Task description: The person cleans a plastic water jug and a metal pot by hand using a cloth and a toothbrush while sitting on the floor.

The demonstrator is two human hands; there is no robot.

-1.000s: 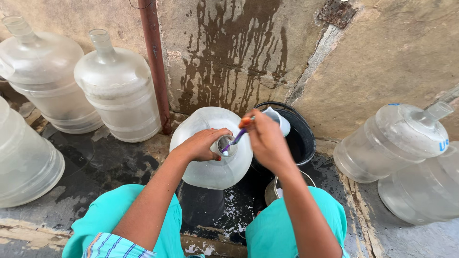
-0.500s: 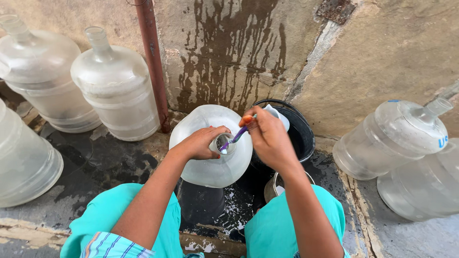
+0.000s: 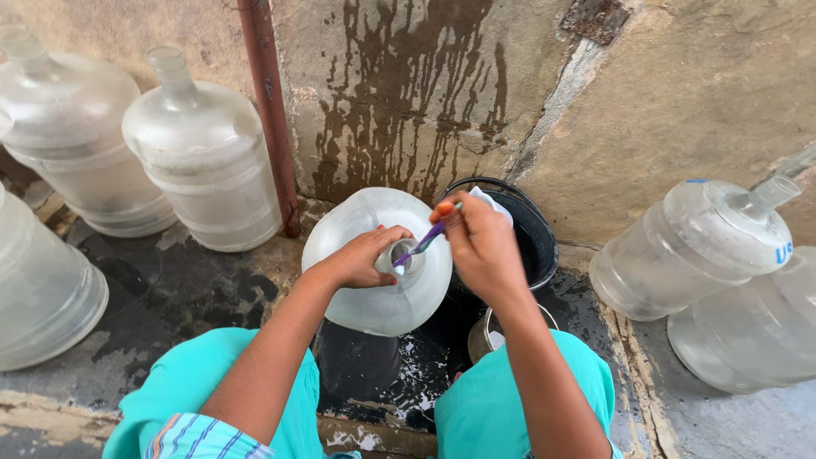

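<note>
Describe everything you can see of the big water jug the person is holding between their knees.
The water jug is a large, rounded bottle of cloudy, translucent plastic, seemingly empty. It is tilted with its short neck and open mouth toward the camera, sitting over the wet, dark floor in front of a black bucket. The left hand grips it at the neck, fingers curled round the rim. The right hand holds a purple-handled brush whose head reaches the mouth.

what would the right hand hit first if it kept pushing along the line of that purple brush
Probably the open neck of the water jug: the right hand angles the brush down-left into it, beside the left hand gripping the neck. Depth is unclear.
</note>
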